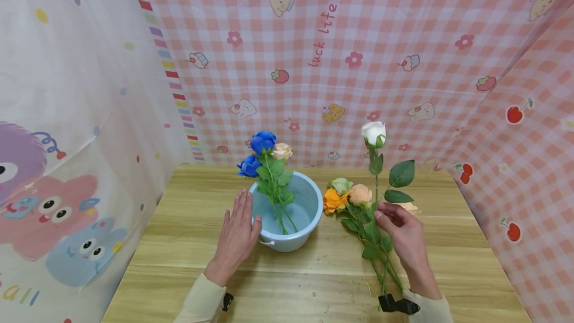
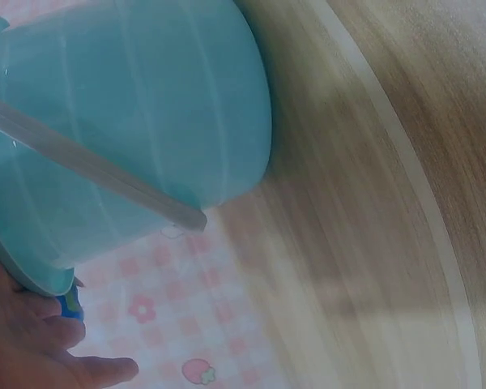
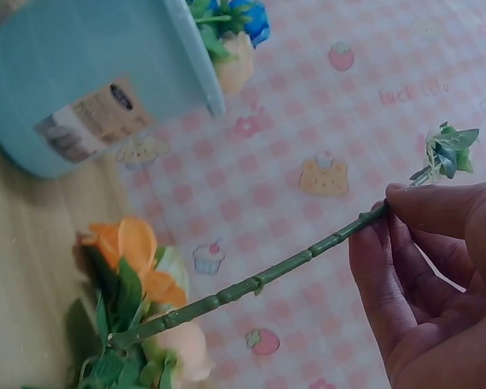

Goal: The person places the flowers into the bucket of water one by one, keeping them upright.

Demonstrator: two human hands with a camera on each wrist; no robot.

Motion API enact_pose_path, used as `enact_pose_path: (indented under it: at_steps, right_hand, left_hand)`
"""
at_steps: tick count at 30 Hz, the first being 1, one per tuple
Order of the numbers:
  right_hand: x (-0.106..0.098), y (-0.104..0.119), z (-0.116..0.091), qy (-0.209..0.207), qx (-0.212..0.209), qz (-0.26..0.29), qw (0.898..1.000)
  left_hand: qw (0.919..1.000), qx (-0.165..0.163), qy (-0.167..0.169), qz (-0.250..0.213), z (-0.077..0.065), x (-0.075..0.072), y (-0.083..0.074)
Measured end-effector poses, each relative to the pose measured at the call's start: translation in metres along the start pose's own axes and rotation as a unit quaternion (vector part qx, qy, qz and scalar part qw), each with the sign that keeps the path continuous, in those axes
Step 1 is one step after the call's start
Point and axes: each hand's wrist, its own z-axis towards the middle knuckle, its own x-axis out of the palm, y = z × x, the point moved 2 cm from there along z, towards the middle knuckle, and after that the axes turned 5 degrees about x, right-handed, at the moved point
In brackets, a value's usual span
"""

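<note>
While left hand [image 1: 237, 233] rests straight-fingered against blue bucket [image 1: 289, 244], gripping nothing, right hand [image 1: 405, 228] pinches white rose [image 1: 374, 133] by its stem [image 3: 259, 281], over flower pile [image 1: 371, 233] right of bucket.

Wood-grain table [image 1: 170, 243]: blue bucket [image 1: 287, 244] standing upright; loose flowers [image 1: 372, 233] lying bunched to its right.

Label [image 3: 93, 120] on the bucket [image 3: 73, 53] too blurred for reading, left hand [image 2: 32, 336] partly beyond the left wrist view's edge.
</note>
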Motion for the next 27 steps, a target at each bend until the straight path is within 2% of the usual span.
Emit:
enact_pose_path:
  at_steps: [13, 20, 27]
  right_hand:
    - [0.02, 0.022, 0.002, 0.008, -0.01, 0.021, 1.0]
    - [0.031, 0.032, 0.002, 0.016, -0.008, 0.018, 1.0]
    - [0.042, 0.041, 0.003, 0.023, -0.038, 0.043, 0.998]
  left_hand:
    - [0.9999, -0.009, 0.006, -0.01, 0.0, 0.001, 0.0]
    - [0.9999, -0.007, -0.002, -0.015, 0.0, 0.003, 0.0]
    - [0.9998, -0.007, -0.006, -0.019, 0.0, 0.003, 0.001]
